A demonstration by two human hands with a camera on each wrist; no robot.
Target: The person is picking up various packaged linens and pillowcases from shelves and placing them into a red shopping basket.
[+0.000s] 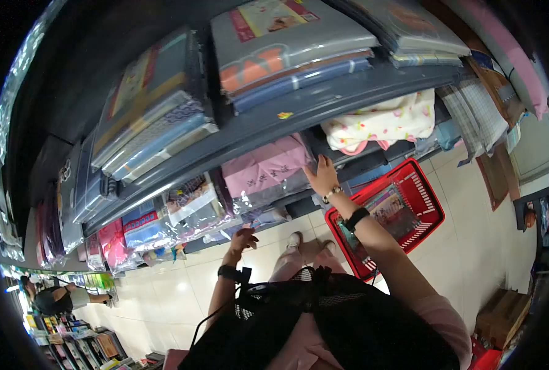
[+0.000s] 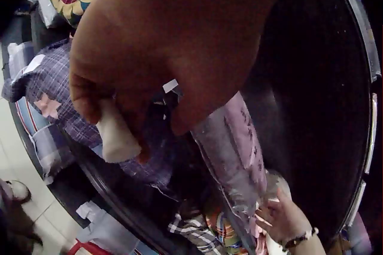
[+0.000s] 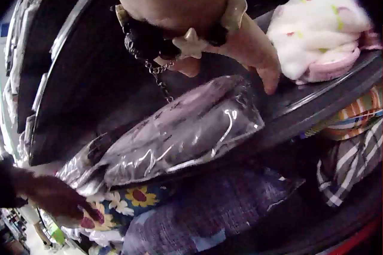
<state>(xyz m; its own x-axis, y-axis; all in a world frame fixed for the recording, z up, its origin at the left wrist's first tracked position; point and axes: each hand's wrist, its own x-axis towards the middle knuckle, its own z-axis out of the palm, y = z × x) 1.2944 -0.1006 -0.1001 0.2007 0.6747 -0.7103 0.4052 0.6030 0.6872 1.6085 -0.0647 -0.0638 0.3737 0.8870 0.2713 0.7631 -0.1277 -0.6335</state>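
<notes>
A pink folded textile in clear plastic lies on the shelf below the grey ledge. Beside its right end is my right hand, fingers relaxed, between the package and a white fleece with coloured spots; contact with either is unclear. My left hand hangs lower, in front of the shelf, its fingers loosely bent. A small white tube-like piece shows at its fingers; whether held or worn, I cannot tell.
A red basket with packaged goods stands on the tiled floor at right. Stacked packaged bedding fills the upper shelf. Checked purple fabric lies lower. Another person is far left; a cardboard box sits lower right.
</notes>
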